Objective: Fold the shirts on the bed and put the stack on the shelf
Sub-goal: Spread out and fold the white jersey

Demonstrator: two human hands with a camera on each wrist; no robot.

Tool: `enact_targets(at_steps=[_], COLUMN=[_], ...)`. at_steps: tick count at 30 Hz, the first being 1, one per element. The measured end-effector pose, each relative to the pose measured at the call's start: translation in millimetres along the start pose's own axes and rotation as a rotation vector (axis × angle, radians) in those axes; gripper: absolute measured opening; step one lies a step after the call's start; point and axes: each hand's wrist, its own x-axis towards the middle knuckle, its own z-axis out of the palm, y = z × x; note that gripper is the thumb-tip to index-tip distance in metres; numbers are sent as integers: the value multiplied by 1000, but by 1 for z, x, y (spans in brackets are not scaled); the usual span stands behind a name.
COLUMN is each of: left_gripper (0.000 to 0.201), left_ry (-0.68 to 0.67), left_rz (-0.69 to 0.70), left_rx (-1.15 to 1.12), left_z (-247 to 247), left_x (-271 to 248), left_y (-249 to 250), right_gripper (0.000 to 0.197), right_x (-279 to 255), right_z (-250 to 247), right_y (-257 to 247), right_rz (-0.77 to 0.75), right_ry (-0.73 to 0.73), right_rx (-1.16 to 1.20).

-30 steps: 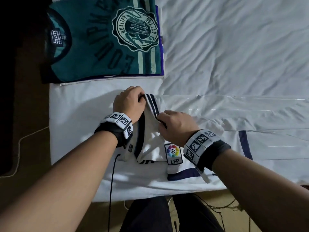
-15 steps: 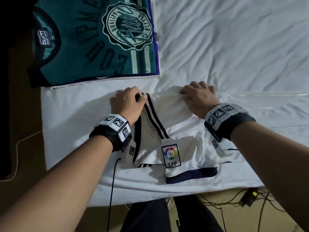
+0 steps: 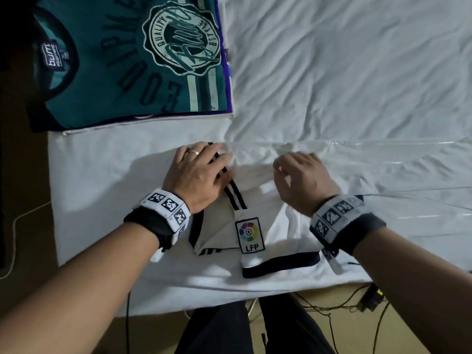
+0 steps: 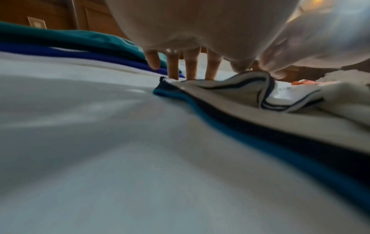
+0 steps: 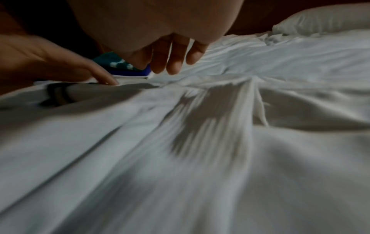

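A white jersey (image 3: pixel 258 190) with dark stripes and an LFP patch lies partly folded near the bed's front edge. My left hand (image 3: pixel 209 162) lies flat on its striped shoulder. The left wrist view shows its straight fingers (image 4: pixel 190 69) pressing the jersey's edge (image 4: pixel 230 88) into the sheet. My right hand (image 3: pixel 291 172) hovers just right of it over the folded cloth. Its fingers (image 5: pixel 172 63) hang loosely curled above the fabric and hold nothing. A stack of folded shirts with a teal printed shirt (image 3: pixel 127 62) on top sits at the back left of the bed.
The wrinkled white bed sheet (image 3: pixel 344 72) spreads to the right and back. A pillow (image 5: pixel 320 19) lies far off. Dark floor runs along the left side. Cables and a small charger (image 3: pixel 370 295) lie on the floor by my legs (image 3: pixel 255 328).
My left hand has let go of the collar and now lies flat on it. My right hand has left the far fold edge and lifted off the cloth.
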Motion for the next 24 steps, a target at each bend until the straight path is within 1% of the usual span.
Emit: enact_targets(at_steps=[2, 4, 6, 7, 8, 9, 11, 14, 15, 17, 19, 21, 22, 24], left_gripper=[62, 68, 69, 66, 62, 58, 53, 50, 48, 49, 53, 59, 60, 62], left_ry=[-111, -156, -159, -151, -143, -131, -77, 73, 96, 82, 27, -16, -30, -48], left_rz=[-41, -54, -83, -113, -142, -162, -161, -108, -95, -89, -120, -163, -186, -234], left_rx=[-9, -27, -89, -134, -176, -203, -184, -64, -39, -17, -22, -51, -76, -122], left_z=[6, 11, 11, 11, 10, 10, 9, 8, 8, 12, 16, 19, 21, 23], left_x=[-6, -8, -5, -4, -3, -2, -4, -18, -23, -33, -40, -43, -44, -43], left_y=[-9, -12, -9, -7, -7, -6, -4, 6, 9, 13, 12, 11, 11, 13], right_gripper=[9, 17, 32, 40, 46, 49, 47, 48, 44, 28, 13, 11, 10, 7], right_x=[-29, -62, -88, -95, -100, -103, -105, -110, -112, -115, -118, -120, -122, -130], right_z=[0, 2, 8, 10, 13, 14, 15, 19, 20, 25, 27, 22, 17, 10], right_y=[-17, -38, -54, -57, -58, -57, -57, -56, -56, -54, -54, -55, -54, -50], right_rz=[-55, -155, -256, -280, -290, -293, -312, -392, -413, -438, -451, -464, -474, -503], right_ry=[-79, -223, -397, -479, -534, -558, -539, -499, -478, -387, -280, -196, -180, -234], right_rx=[110, 168, 112, 58, 10, -22, -43, -121, -146, -138, -72, 0, 31, 88])
